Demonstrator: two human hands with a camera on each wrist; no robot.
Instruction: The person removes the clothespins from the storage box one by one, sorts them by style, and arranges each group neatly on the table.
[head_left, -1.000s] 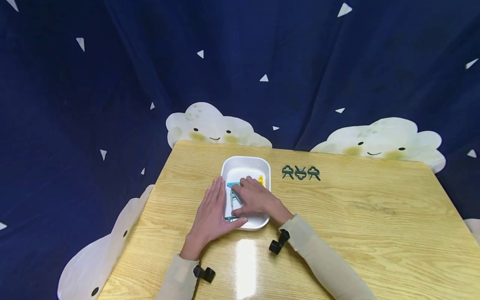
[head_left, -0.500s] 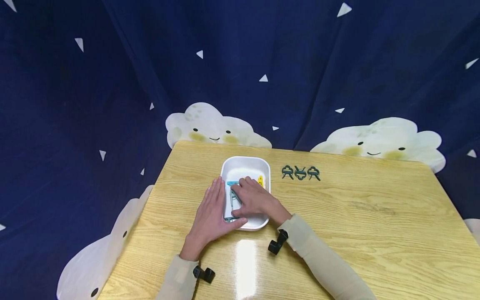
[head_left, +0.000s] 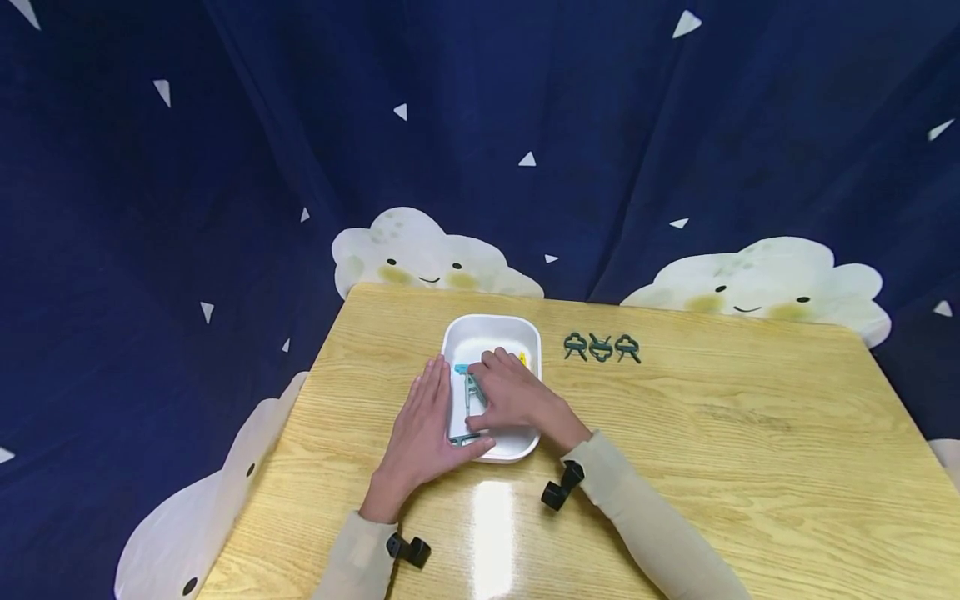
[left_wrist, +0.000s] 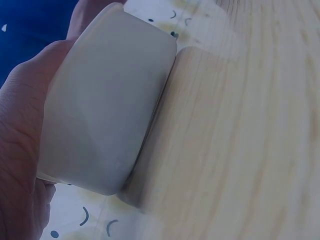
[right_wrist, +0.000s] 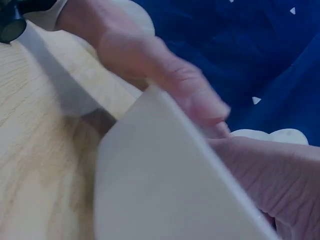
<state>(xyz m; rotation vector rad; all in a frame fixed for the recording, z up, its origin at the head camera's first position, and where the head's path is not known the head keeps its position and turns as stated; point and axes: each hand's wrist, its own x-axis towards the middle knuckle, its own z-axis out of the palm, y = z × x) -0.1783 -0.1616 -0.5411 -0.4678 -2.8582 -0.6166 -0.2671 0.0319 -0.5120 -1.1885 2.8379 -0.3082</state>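
Observation:
A white plastic bin (head_left: 491, 325) stands on the table, holding several small clips. Straight fingers of my left hand (head_left: 423, 425) lie along its left side, and the thumb reaches over the near rim. My right hand (head_left: 513, 396) is down inside the bin; its thumb and index finger pinch a grey-green clip (head_left: 468, 396) at its two ends. Left of the fingertips lies a light-blue clip (head_left: 461, 367). A dark teal clip (head_left: 459, 439) sits near the left thumb, and a yellow clip (head_left: 523, 358) shows behind the right hand. Both wrist views show the bin's outer wall (left_wrist: 105, 100) but no clips.
Three dark green cloud-shaped clips (head_left: 602, 347) lie in a row on the wooden table (head_left: 735, 425), right of the bin. A dark blue curtain with white clouds (head_left: 431, 250) hangs behind the table's far edge.
My right hand has shifted slightly to the right and away from me, with the grey-green clip moving along; less of the light-blue and yellow clips shows. The left hand has stayed put.

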